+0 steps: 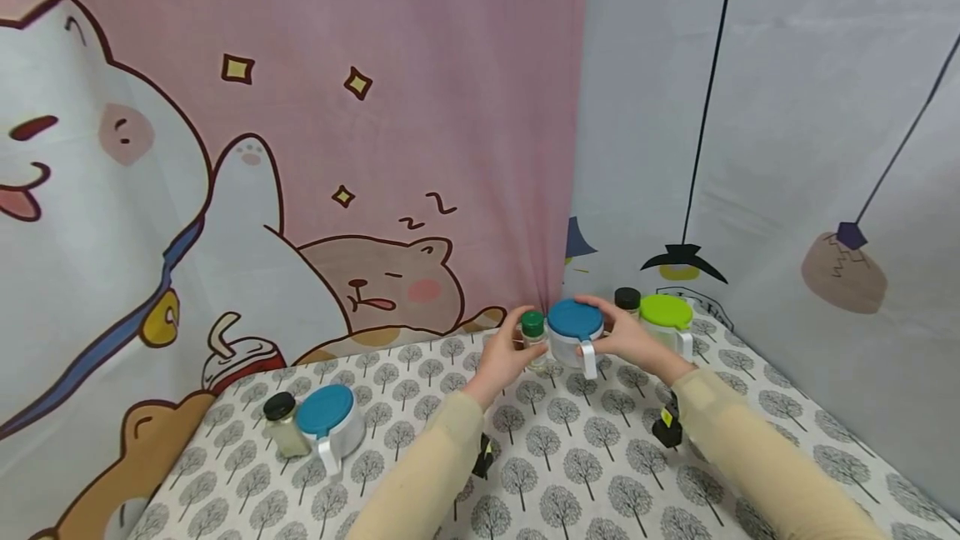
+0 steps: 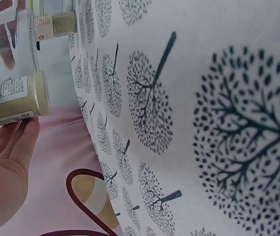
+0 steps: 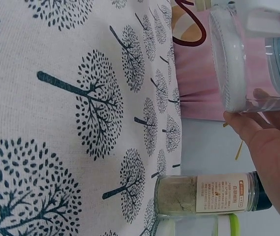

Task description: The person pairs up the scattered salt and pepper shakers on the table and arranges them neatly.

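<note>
My left hand (image 1: 499,363) grips a small glass spice jar (image 1: 533,326) with a green lid. Its label and tan powder show in the left wrist view, where the jar (image 2: 19,98) is held a little above the cloth. Right beside it, my right hand (image 1: 630,340) holds a clear seasoning pot (image 1: 573,325) with a blue lid and a white handle. In the right wrist view, fingers lie along the pot's clear wall (image 3: 232,64), and its base looks raised off the cloth.
Behind my right hand stand a black-lidded spice jar (image 3: 203,194) and a green-lidded pot (image 1: 666,315). On the left are another black-lidded jar (image 1: 287,427) and a blue-lidded pot (image 1: 341,427). Printed curtains border the tree-patterned tablecloth (image 1: 562,473).
</note>
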### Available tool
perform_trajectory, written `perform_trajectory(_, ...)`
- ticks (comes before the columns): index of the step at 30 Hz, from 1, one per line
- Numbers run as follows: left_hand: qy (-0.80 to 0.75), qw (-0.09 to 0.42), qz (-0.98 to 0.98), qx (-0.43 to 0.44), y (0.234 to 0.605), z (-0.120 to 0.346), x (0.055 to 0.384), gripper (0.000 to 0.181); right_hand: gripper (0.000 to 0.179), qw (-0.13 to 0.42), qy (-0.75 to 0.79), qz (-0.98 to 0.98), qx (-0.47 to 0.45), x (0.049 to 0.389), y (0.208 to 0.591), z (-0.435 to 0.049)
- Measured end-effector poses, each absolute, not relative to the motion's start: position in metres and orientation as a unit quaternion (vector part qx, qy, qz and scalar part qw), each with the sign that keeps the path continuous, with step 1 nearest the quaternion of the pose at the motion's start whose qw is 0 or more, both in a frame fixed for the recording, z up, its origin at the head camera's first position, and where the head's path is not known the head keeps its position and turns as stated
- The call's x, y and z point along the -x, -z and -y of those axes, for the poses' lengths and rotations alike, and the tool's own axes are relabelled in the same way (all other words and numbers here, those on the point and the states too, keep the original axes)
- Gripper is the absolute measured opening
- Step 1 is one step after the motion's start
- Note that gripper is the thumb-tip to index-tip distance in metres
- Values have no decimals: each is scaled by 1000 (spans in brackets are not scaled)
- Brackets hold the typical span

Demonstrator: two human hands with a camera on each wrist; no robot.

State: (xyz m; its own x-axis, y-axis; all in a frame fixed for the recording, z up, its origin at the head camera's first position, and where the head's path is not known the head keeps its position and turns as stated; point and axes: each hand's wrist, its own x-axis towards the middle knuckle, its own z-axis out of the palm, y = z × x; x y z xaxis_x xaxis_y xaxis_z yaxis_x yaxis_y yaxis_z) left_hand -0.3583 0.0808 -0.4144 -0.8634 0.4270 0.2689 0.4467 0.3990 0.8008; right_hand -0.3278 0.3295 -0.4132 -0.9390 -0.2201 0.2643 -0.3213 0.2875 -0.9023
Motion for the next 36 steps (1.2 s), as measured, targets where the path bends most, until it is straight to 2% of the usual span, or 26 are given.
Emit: perform_trajectory(36, 497, 28, 832, 246, 413, -57, 358, 68, 89, 38, -566, 805, -174, 335, 416, -305)
